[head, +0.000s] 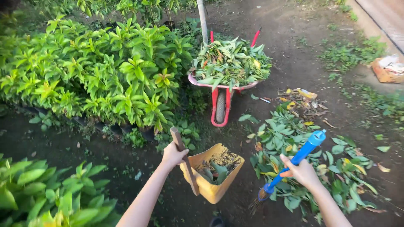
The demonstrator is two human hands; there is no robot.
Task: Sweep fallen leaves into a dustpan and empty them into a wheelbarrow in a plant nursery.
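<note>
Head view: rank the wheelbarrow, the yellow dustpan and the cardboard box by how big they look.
1. Wheelbarrow, largest, though farther off.
2. Yellow dustpan, held by the left hand; nearness inflates it.
3. Cardboard box, smallest, but cut off at the frame edge.

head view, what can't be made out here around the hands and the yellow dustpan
- Broom head: blurred against the dirt in the head view; bristles unclear.
- Yellow dustpan: its near wall hides how deep the leaves lie.
- Wooden handle: the left hand covers its middle, and where it joins the dustpan is not clear.
- Blue broom handle: the right hand covers part of it.
- Wheelbarrow: its tray is buried under cut leaves.
- Orange box: cut off by the right edge.
</note>
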